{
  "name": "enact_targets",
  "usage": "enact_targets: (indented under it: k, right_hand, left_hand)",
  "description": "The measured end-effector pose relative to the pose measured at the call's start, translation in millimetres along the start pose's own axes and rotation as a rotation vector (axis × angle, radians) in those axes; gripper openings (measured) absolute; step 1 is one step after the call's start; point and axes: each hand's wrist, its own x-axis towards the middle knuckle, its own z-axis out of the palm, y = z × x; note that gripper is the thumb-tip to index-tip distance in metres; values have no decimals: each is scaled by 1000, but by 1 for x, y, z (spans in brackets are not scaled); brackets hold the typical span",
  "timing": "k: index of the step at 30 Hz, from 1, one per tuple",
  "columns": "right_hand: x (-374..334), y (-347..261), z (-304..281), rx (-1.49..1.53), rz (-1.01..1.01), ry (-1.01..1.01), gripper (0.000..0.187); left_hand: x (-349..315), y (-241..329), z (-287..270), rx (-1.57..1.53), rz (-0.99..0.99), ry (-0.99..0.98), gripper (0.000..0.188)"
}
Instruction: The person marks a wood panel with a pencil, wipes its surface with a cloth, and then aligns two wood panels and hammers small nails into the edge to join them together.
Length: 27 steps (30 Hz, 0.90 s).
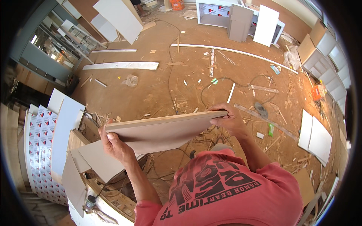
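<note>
A long grey-brown board with a bare, pale wooden edge along its top is held up in front of me, tilted so its flat face turns toward me. My left hand grips its left end, thumb on the near face and fingers behind. At the right end my right hand pinches the upper corner, fingers over the edge and thumb on the near side. The board hangs above the littered floor, slightly higher on the right. Its far face is hidden.
White and patterned panels lean at the left, near cut boards and a power tool on a bench. Cables, wood scraps and long white strips litter the floor. White panels lie right; cabinets stand at the back.
</note>
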Motion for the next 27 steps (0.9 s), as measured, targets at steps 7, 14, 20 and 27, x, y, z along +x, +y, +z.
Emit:
enact_targets:
  k: [7,14,20,27]
  right_hand:
    - [46,-85,-133,-637,-190,-484,49]
    - [61,-140,-194,-831,-188,-489,49]
    - [76,-156,-219,-924,-258,-415,51]
    - [124,-168,-236,-971,-253,-370,50]
  left_hand:
    - [17,0,130,98,90,-45,49]
    - [19,-3,240,-93,81,-151,45]
    - [26,8,316,-185,126,-235,39]
    - [43,1,387,-240,209,-353,34]
